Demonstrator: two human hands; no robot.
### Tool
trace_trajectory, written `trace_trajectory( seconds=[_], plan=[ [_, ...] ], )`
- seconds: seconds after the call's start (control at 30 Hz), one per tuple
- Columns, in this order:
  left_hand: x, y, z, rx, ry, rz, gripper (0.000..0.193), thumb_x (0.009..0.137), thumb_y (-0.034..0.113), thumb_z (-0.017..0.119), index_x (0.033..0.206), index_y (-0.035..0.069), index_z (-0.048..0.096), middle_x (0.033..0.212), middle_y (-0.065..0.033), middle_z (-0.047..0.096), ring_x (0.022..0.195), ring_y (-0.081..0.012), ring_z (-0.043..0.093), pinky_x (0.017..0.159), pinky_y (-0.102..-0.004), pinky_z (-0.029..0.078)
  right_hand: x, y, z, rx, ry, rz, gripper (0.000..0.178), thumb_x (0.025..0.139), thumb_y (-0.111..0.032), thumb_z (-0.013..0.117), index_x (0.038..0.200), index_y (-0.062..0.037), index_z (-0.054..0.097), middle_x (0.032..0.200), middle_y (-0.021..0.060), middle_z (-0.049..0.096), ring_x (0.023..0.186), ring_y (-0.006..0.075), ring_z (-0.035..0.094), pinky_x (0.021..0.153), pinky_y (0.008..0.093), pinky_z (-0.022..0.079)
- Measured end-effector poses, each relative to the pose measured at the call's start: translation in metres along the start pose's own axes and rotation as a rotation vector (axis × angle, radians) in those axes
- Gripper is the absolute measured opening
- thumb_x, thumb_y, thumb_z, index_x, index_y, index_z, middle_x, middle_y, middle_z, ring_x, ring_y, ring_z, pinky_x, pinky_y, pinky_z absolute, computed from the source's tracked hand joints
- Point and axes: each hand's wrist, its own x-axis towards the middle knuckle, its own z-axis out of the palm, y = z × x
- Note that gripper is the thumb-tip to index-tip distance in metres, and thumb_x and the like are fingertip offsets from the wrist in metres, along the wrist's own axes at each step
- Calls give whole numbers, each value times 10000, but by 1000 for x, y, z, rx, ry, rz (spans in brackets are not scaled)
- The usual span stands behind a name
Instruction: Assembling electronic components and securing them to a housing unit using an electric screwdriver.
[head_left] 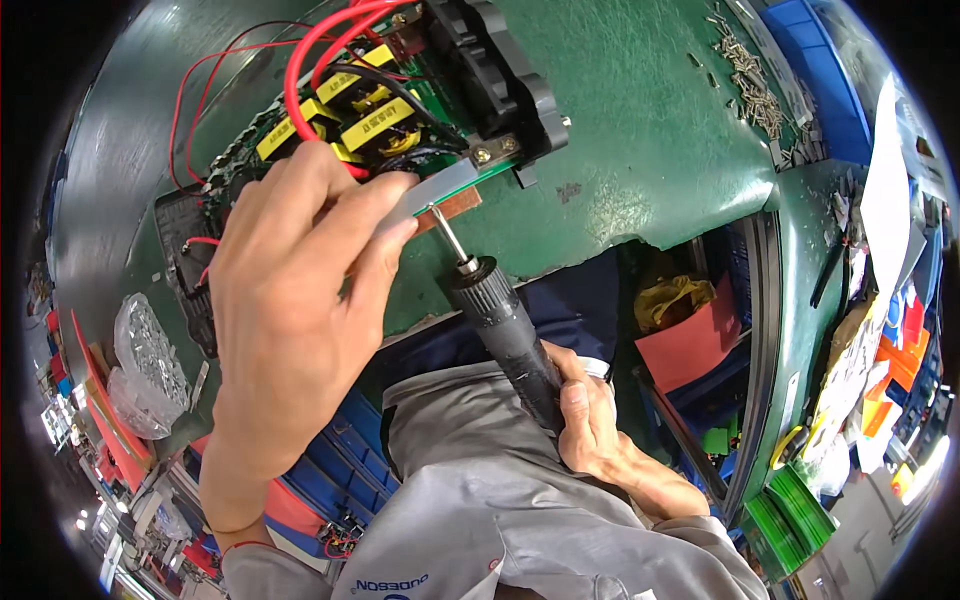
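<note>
My left hand point(295, 270) pinches a flat grey strip point(448, 184) along the near edge of a green circuit board assembly point(432, 100) between thumb and fingers. My right hand point(592, 420) is wrapped round the rear of a black electric screwdriver point(505, 325). The screwdriver's metal bit points up and away, its tip at the board's edge beside the strip. A copper-coloured bar point(462, 205) shows just below that edge. Several yellow-wrapped transformers point(380, 124) and thick red wires point(296, 85) sit on the board. Two screws show next to the black plastic housing point(510, 90).
Small metal screws or pins point(750, 85) lie scattered on the green mat at the far right, by a blue bin point(815, 75). A clear plastic bag point(148, 370) lies at left. An open drawer space below the table edge holds a pink sheet point(690, 335).
</note>
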Motion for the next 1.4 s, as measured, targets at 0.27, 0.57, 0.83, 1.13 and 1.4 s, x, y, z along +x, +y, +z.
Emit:
trace_trajectory(
  seconds=[0.27,0.57,0.83,1.13,1.4],
  plan=[
    [-1,-3,2,-16,29,12,249,833,4,813,1069,-34,746,878,-108,594,799,-252,605,752,-366,490,0,-1,4,6,42,-62,728,1136,-536,193,1464,43,488,1018,179,719,873,289,710,814,381,541],
    [1,-7,7,10,59,51,255,810,17,842,1043,-27,748,870,-101,593,799,-257,602,742,-370,487,1,-7,4,29,57,-9,775,1125,-588,216,1438,58,510,974,147,706,820,210,658,778,351,513],
    [4,-7,1,-22,80,44,270,771,31,856,1018,23,749,868,-84,597,786,-286,589,696,-404,464,-3,-25,-16,563,-164,257,944,1009,-809,311,1289,43,606,864,90,690,717,151,662,642,290,526],
    [-2,-9,-3,-105,-62,-4,264,827,87,744,1080,12,736,900,-81,538,846,-257,604,734,-376,531,-16,-12,-22,691,-236,434,1043,974,-872,186,1279,41,587,911,92,672,782,159,631,734,310,503],
    [1,-3,-15,-5,-116,-81,359,751,33,806,1105,18,749,930,-68,611,738,-228,600,615,-362,494,-28,-2,-29,705,-324,560,1067,958,-890,243,1277,71,577,943,114,683,825,171,626,779,304,471]
  ],
)
